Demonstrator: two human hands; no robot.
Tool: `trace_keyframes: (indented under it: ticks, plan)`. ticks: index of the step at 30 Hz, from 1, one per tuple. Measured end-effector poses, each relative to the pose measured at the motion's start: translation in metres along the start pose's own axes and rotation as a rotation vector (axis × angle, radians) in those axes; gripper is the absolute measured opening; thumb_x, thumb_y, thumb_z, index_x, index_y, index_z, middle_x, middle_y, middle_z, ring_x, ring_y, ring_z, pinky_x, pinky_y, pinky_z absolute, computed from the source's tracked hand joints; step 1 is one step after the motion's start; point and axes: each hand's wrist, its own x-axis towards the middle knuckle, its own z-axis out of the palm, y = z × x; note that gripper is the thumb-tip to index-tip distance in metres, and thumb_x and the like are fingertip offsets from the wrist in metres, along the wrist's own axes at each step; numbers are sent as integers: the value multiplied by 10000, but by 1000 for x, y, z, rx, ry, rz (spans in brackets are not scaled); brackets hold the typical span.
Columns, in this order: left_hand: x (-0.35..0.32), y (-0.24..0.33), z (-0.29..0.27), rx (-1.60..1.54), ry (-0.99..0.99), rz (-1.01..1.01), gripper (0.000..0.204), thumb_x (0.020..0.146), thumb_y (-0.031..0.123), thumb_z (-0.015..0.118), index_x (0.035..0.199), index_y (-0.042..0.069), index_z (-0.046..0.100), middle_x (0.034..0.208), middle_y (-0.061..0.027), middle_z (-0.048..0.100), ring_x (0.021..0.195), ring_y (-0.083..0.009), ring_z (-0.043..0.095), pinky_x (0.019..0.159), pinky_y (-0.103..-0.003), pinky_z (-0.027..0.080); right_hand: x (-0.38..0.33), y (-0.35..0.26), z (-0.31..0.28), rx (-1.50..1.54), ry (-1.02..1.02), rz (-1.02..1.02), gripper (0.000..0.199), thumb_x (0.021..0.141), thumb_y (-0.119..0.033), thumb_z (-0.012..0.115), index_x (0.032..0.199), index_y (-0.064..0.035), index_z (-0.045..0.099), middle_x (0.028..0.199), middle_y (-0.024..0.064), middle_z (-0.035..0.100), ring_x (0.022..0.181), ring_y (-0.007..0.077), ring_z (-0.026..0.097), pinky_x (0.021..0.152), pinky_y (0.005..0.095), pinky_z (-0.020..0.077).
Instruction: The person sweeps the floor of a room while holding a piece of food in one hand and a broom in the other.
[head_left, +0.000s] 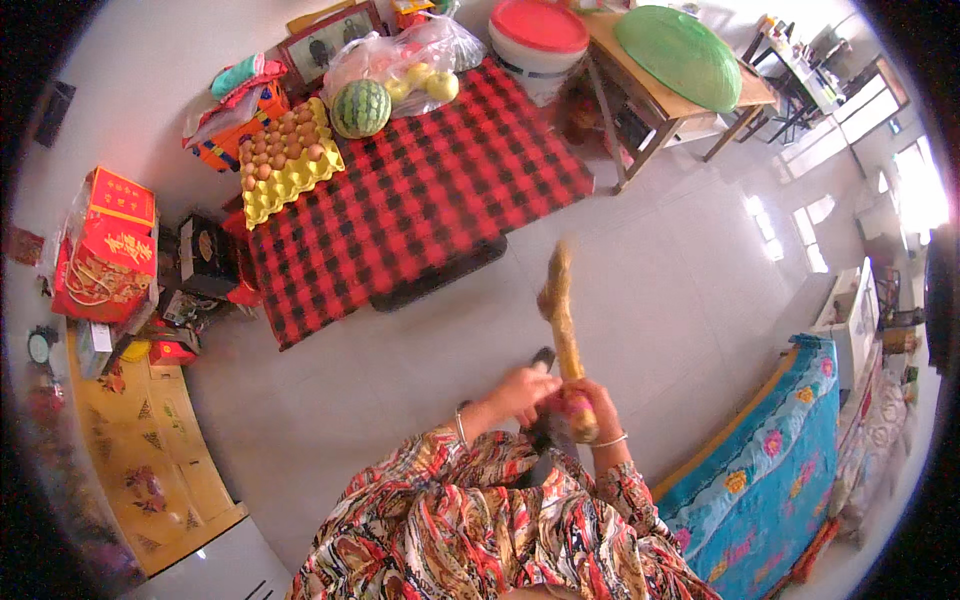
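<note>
Right fingers [592,394] close around the stick [566,335], held above the floor [680,265] near the counter [430,205]; left fingers [528,392] curl just beside, their grip unclear. Gold writing [132,245] marks a red package [115,265] at left.

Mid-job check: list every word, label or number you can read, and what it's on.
Red packaging, left: gold characters, smaller above, larger below; wording not copied out.
Black box beside it: gold mark, too small to read.
Long yellowish-brown piece in the right hand: blurred, no readable text.
</note>
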Motion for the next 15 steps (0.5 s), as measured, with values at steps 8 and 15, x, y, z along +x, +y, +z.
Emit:
trace_keyframes:
  ticks: [8, 15]
  plan:
    - [182, 76, -152, 701, 1107, 341, 270, 826, 181, 591, 1007, -20, 589, 963, -201, 625, 939, -367, 575, 820, -453, 459, 57, -155, -34, -523, 46, 7, 306, 792, -157, 566, 936, 113, 560, 771, 135, 600, 607, 201, 598, 547, 313, 519]
    - [326, 171, -276, 1059, 1347, 236, 523, 871, 248, 551, 1297, -18, 404, 1356, -236, 402, 1240, -404, 376, 1024, -497, 316, 142, -308, -24, -437, 93, 101, 186, 768, -16, 601, 925, 52, 527, 702, 76, 555, 529, 177, 578, 476, 304, 517]
